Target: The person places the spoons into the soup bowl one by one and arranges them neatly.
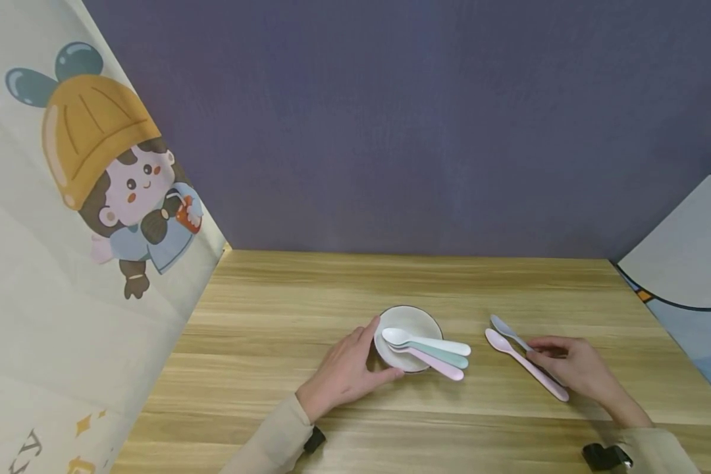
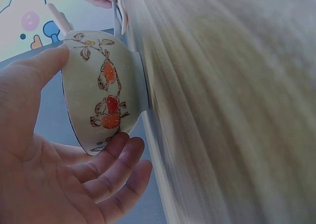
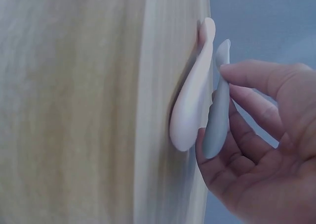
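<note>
My left hand [image 1: 346,370] grips the near-left side of a small white bowl [image 1: 411,317], thumb and fingers on its wall. Orange fruit and brown branches decorate the bowl's outside in the left wrist view. Inside it lean a white spoon [image 1: 441,344], a green spoon [image 1: 450,358] and a pink spoon [image 1: 441,367], handles over the right rim. To the right, my right hand [image 1: 583,370] pinches a grey spoon [image 3: 217,117] between thumb and fingers, slightly off the table. Beside it, another pink spoon [image 1: 530,366] lies on the wood.
The wood-grain table [image 1: 284,296] ends at a dark blue-grey panel [image 1: 391,131] behind. A white cartoon-printed sheet [image 1: 47,316] stands on the left, and another printed sheet [image 1: 681,263] on the right. Dark wrist devices sit at both cuffs.
</note>
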Available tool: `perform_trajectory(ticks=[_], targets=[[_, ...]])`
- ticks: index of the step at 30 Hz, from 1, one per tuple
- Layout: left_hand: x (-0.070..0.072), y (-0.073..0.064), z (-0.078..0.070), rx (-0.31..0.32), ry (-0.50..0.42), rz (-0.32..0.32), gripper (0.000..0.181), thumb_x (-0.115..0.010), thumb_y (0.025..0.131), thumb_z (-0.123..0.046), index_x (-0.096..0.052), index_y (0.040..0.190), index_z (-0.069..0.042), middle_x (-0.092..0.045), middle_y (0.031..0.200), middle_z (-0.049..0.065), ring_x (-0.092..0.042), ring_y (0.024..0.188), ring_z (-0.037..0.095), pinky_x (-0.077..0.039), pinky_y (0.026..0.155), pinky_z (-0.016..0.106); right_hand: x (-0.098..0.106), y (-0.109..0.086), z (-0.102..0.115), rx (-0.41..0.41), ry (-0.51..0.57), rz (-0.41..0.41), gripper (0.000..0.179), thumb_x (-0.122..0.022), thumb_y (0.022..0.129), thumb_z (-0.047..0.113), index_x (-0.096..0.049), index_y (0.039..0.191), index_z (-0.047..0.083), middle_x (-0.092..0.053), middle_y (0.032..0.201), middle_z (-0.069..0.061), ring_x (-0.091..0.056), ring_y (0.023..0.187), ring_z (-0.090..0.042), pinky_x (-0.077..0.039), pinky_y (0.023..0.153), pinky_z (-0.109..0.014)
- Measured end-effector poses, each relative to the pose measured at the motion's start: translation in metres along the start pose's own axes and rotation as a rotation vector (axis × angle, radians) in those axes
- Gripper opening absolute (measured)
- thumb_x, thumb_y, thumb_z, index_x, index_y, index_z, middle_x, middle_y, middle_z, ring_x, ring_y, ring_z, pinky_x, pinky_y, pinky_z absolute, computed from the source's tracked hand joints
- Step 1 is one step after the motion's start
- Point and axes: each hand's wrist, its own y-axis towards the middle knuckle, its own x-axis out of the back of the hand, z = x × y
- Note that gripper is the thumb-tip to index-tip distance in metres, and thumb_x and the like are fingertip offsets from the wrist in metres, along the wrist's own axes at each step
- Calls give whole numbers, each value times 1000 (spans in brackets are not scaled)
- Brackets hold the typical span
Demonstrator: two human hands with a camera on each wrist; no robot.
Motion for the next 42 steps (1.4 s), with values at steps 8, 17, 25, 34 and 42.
perform_trajectory(ticks=[8, 17, 25, 34, 42], targets=[[3, -7, 3, 1, -11, 13, 109, -72, 90, -72, -27, 170, -14, -57, 156, 15, -58, 140, 35, -51, 112, 59, -4, -10, 10, 14, 12, -7, 36, -79, 99, 30, -79, 120, 1, -82, 105, -10, -67, 83, 2, -55, 68, -21], [5, -14, 7, -12, -9, 17, 109, -73, 89, -71, -27, 170, -14, -57, 156, 16, -59, 139, 36, -51, 111, 59, -7, -22, 20, 8, 0, -10, 36, -79, 98, 30, -79, 121, 3, -81, 103, -7, -67, 84, 1, -54, 69, -21], [7, -20, 11, -34, 0, 19, 108, -73, 89, -71, -28, 170, -14, -60, 152, 15, -61, 135, 35, -52, 109, 58, -11, -32, 30, 8, 1, -7, 35, -79, 98, 30, -80, 120, 3, -81, 102, -6, -70, 87, -11, -53, 67, -22], [8, -26, 14, -50, 10, 29, 108, -72, 89, -72, -30, 169, -13, -62, 148, 14, -63, 132, 33, -53, 108, 54, -15, -43, 41, 16, -2, 3, 33, -79, 98, 30, -80, 120, 4, -80, 102, -4, -71, 89, -14, -54, 68, -23], [9, -33, 18, -52, 7, 47, 109, -71, 89, -73, -29, 170, -13, -61, 150, 14, -62, 134, 33, -52, 109, 54, -20, -53, 50, 41, 11, 5, 30, -79, 98, 28, -81, 117, 5, -80, 101, -3, -69, 85, -6, -56, 69, -23]])
